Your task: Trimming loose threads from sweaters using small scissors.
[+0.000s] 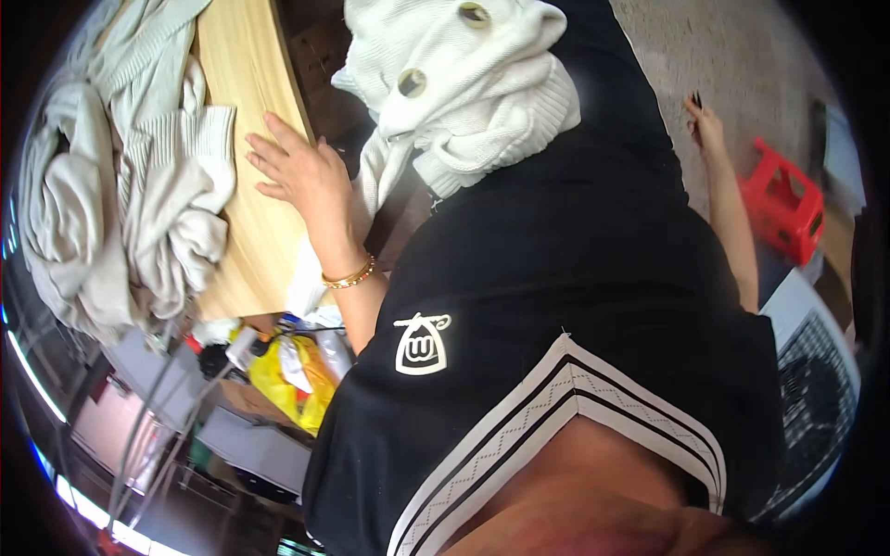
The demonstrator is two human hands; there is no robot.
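Observation:
My left hand (301, 174) rests with fingers spread at the edge of the pale wooden table (248, 69). Nothing shows in its grasp. A gold bracelet circles that wrist. Across my lap lies a white knitted cardigan (501, 69) with large round buttons, bunched up, its ribbed part folded toward me. Out to the right and low, my right hand (708, 132) is closed on a small dark pointed tool (695, 98); its exact kind is too small to make out. That hand is well apart from the cardigan.
Pale knitted garments (83, 204) are heaped on the table's left side. Below the table are a yellow plastic bag (283, 380) and grey boxes (250, 445). On the right stand a red plastic stool (786, 204) and a fan with a dark grille (814, 371).

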